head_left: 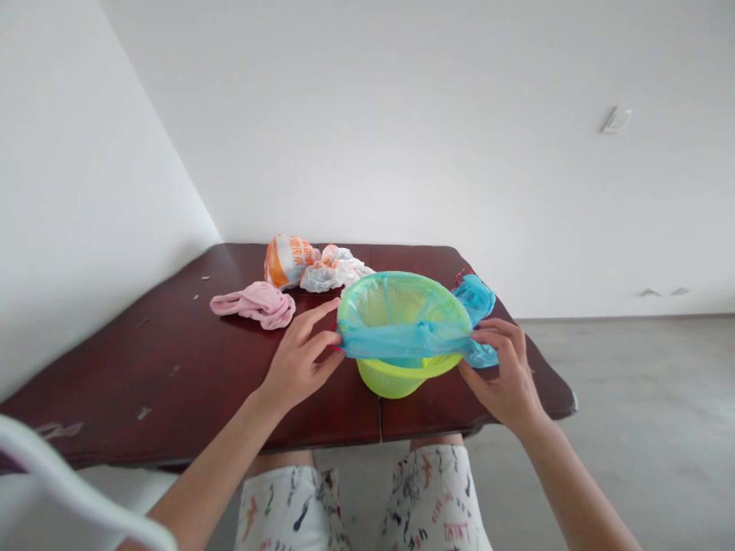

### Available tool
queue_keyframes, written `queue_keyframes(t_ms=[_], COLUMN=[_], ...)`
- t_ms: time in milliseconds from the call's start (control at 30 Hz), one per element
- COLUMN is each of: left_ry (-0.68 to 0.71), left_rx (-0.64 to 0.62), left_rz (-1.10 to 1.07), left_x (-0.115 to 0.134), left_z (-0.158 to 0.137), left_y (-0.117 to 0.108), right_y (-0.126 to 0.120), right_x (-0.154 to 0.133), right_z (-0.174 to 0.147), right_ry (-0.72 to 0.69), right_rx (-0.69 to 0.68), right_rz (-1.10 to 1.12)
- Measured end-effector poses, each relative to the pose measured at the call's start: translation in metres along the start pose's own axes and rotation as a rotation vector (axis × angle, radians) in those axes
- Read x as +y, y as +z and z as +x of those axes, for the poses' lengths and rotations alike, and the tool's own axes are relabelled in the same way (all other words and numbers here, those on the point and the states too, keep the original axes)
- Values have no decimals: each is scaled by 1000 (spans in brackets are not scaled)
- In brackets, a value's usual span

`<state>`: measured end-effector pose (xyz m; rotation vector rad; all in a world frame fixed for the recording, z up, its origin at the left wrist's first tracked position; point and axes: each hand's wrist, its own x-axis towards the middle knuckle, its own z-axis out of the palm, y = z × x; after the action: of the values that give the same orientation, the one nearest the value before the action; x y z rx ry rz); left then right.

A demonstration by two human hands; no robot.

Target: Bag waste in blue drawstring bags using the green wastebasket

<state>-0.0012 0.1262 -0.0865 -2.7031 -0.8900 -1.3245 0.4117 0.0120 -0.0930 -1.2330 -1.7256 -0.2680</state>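
Observation:
A yellow-green plastic basket point(393, 381) stands near the table's front edge, tilted towards me. A thin blue plastic bag point(402, 340) lines its inside and is stretched across the near side of the rim. At the left end of the stretched bag, my left hand point(304, 344) pinches its edge, where a bit of red drawstring shows. My right hand point(505, 367) grips the bag's other end at the right of the rim, thumb below and fingers above. A bunched piece of blue plastic point(475, 297) with a red string lies just behind the right hand.
On the dark red wooden table point(189, 367) a folded pink cloth point(258, 304) lies left of the basket. Behind it sit an orange-and-white plastic bag point(287, 260) and a crumpled white plastic bag point(333, 269). A white curved bar point(74, 490) crosses the lower left. Walls stand behind and left.

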Motion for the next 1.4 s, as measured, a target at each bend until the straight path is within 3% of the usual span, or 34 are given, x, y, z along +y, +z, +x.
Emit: queue_keyframes(t_ms=[167, 367, 467, 600, 767, 933, 1067, 1267, 1400], left_ry=[-96, -225, -296, -278, -188, -77, -19, 19, 34], left_rx=[-107, -269, -294, -295, -413, -517, -538, -415, -143], left_rz=[-200, -559, -789, -969, -874, -621, -427, -187, -305], left_x=[1, 1, -10, -24, -21, -15, -10, -5, -1], left_z=[7, 28, 31, 35, 46, 44, 34, 14, 3], left_y=[-3, -19, -18, -15, -25, -26, -19, -12, -21], right_y=[5, -16, -23, -27, -35, -43, -46, -43, -56], right_x=[-18, -23, -22, -16, -9, 1, 12, 8, -4], right_z=[1, 21, 25, 25, 28, 32, 33, 31, 36], right_ry=[-3, 39, 41, 41, 93, 115, 102, 94, 72], right_rx=[2, -129, -146, -143, -288, -495, -583, -705, -630], right_rz=[27, 106, 137, 171, 238, 280, 323, 111, 33])
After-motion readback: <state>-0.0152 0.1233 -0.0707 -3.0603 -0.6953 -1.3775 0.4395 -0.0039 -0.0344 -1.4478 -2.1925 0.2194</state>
